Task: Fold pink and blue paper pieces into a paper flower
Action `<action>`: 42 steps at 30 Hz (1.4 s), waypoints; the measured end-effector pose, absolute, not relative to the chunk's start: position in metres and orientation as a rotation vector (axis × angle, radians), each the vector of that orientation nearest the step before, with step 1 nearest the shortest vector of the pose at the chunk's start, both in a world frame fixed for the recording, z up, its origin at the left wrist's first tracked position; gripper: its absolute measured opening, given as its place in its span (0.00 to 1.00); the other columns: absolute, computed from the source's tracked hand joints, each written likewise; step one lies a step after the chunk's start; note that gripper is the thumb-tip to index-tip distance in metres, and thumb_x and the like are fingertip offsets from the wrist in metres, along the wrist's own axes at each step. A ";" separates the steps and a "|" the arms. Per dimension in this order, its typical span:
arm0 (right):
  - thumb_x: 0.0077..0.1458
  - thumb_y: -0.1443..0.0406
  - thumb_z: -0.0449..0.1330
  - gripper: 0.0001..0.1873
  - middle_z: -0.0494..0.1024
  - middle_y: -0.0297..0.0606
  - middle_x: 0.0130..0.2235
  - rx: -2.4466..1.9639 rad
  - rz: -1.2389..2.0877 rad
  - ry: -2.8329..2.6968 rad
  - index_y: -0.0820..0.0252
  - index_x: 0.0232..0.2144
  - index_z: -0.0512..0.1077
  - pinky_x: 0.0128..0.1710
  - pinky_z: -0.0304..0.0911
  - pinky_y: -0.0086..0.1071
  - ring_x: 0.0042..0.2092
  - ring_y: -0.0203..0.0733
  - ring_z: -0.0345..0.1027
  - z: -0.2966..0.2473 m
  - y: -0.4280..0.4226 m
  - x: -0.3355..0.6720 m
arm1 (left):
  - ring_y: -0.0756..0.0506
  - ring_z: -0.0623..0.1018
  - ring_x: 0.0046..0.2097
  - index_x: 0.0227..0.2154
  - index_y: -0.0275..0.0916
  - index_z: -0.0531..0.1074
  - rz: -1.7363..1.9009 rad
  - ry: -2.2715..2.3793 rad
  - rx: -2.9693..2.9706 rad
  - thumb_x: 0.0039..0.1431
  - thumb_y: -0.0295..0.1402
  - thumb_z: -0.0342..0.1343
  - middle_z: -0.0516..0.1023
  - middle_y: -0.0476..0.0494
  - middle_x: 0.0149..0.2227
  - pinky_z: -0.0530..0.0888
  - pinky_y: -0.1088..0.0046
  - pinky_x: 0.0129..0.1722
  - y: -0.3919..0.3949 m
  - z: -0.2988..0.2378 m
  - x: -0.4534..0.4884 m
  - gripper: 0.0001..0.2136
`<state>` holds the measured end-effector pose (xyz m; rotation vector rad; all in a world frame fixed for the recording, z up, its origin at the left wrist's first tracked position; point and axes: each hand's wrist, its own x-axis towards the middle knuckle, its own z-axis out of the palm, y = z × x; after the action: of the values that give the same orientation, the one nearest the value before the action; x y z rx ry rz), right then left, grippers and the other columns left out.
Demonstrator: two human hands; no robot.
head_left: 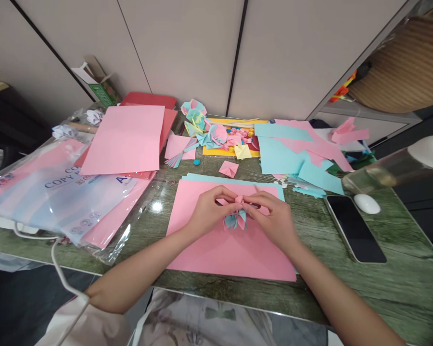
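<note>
My left hand (210,208) and my right hand (273,215) meet over a large pink paper sheet (234,245) at the table's middle. Both pinch a small folded paper piece (236,217), pink on top with blue and pink pleats fanning out below. The fingers of both hands are curled round its upper part. A blue sheet (202,177) peeks out from under the pink one along its far edge.
A black phone (355,227) and a white oval object (367,203) lie to the right. A copy-paper pack in plastic (57,192) and pink sheets (124,139) lie left. Finished folded flowers (209,129), a small pink folded square (228,168) and blue and pink sheets (285,154) sit behind.
</note>
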<state>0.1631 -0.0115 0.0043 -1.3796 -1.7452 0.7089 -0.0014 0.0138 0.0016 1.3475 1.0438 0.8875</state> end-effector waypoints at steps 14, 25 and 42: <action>0.50 0.59 0.58 0.12 0.78 0.35 0.39 -1.525 0.843 -1.591 0.51 0.37 0.75 0.53 0.55 0.47 0.40 0.42 0.69 -0.013 -0.007 0.161 | 0.50 0.73 0.31 0.29 0.37 0.74 0.949 1.221 1.384 0.44 0.39 0.60 0.77 0.47 0.30 0.69 0.76 0.30 0.019 -0.013 0.002 0.11; 0.47 0.56 0.58 0.11 0.78 0.35 0.31 -1.563 0.880 -1.474 0.56 0.28 0.74 0.38 0.64 0.37 0.34 0.41 0.70 -0.013 -0.009 0.158 | 0.50 0.74 0.30 0.29 0.36 0.74 0.950 1.229 1.304 0.39 0.37 0.63 0.75 0.47 0.27 0.71 0.76 0.29 0.021 -0.017 0.003 0.13; 0.50 0.59 0.56 0.09 0.73 0.31 0.25 -1.418 1.134 -1.630 0.57 0.24 0.66 0.35 0.62 0.34 0.27 0.34 0.65 0.000 -0.003 0.161 | 0.50 0.75 0.26 0.24 0.34 0.69 0.714 0.988 1.194 0.39 0.37 0.63 0.75 0.46 0.24 0.70 0.75 0.26 0.021 -0.016 -0.004 0.13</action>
<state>0.1613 -0.0027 0.0002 -1.4176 -1.6302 1.1339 -0.0035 0.0212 -0.0161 1.1942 0.9884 0.7140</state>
